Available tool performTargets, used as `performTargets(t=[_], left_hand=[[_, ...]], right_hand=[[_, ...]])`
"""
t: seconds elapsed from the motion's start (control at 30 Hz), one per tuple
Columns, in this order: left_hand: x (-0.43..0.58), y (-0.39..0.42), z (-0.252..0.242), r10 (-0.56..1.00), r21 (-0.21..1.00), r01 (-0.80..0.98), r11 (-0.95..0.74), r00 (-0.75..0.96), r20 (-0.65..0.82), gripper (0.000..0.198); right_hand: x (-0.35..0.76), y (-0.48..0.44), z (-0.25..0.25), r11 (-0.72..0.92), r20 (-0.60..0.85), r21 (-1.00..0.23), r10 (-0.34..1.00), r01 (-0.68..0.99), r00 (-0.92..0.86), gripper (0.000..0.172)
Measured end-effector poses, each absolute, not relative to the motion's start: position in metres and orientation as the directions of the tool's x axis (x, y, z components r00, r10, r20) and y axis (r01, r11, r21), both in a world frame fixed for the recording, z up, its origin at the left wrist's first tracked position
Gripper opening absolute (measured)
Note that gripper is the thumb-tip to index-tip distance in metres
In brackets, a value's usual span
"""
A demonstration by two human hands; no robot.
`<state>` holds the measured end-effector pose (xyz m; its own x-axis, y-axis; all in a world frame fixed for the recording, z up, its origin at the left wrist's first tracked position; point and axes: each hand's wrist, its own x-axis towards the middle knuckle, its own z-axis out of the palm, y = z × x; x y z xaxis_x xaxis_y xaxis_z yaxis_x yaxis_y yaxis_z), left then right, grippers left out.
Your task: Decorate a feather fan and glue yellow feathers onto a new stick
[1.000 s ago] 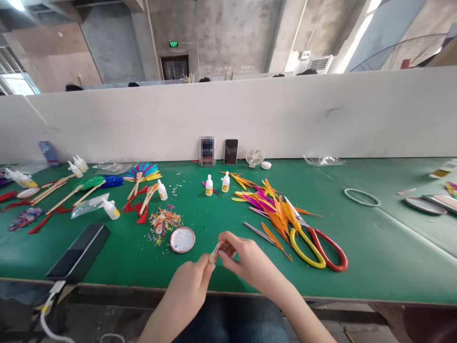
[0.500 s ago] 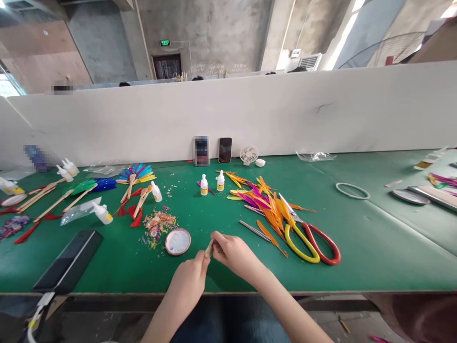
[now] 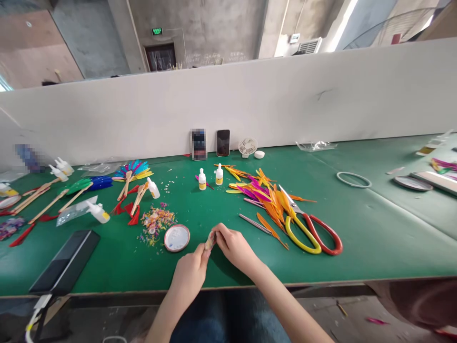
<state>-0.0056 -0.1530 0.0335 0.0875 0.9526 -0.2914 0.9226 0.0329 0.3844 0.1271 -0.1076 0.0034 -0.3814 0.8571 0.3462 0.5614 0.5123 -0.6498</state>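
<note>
The left hand (image 3: 189, 269) and right hand (image 3: 233, 247) pinch a small, pale, slim piece (image 3: 210, 242), probably light, best held by its ends.

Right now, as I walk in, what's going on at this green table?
A person's left hand and right hand hold a small pale piece between them at the green table. To their right, scissors lie against loose orange feathers. To their left are a shallow round dish and a heap of colourful scraps.
</note>
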Motion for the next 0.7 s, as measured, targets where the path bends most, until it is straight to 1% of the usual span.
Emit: performTargets(t=[0.1, 0.17, 0.23, 0.37, 0.53, 0.7], left_hand=[[-0.006, -0.152, 0.032, 0.952, 0.439, 0.897, 0.054, 0.086, -0.294, 0.034], [-0.007, -0.151, 0.031, 0.953, 0.464, 0.883, 0.061, 0.087, -0.291, 0.034], [-0.006, -0.15, 0.03, 0.955, 0.447, 0.893, 0.055, 0.083, -0.283, 0.032], [-0.005, -0.15, 0.031, 0.957, 0.357, 0.934, 0.028, 0.078, -0.279, 0.03], [-0.004, -0.15, 0.033, 0.954, 0.345, 0.938, 0.011, 0.094, -0.286, 0.031], [0.0, -0.15, 0.036, 0.954, 0.282, 0.959, 0.015, 0.071, -0.291, 0.033]], right_hand=[[0.128, -0.109, 0.006, 0.508, 0.368, -0.722, 0.857, 0.47, -0.361, 0.025], [0.128, -0.11, 0.007, 0.509, 0.379, -0.74, 0.855, 0.44, -0.353, 0.024], [0.128, -0.11, 0.007, 0.501, 0.38, -0.738, 0.862, 0.452, -0.334, 0.023], [0.13, -0.108, 0.004, 0.508, 0.39, -0.711, 0.86, 0.486, -0.329, 0.022], [0.132, -0.105, -0.001, 0.564, 0.431, -0.628, 0.826, 0.536, -0.364, 0.028], [0.128, -0.106, -0.003, 0.604, 0.461, -0.458, 0.788, 0.652, -0.407, 0.027]])
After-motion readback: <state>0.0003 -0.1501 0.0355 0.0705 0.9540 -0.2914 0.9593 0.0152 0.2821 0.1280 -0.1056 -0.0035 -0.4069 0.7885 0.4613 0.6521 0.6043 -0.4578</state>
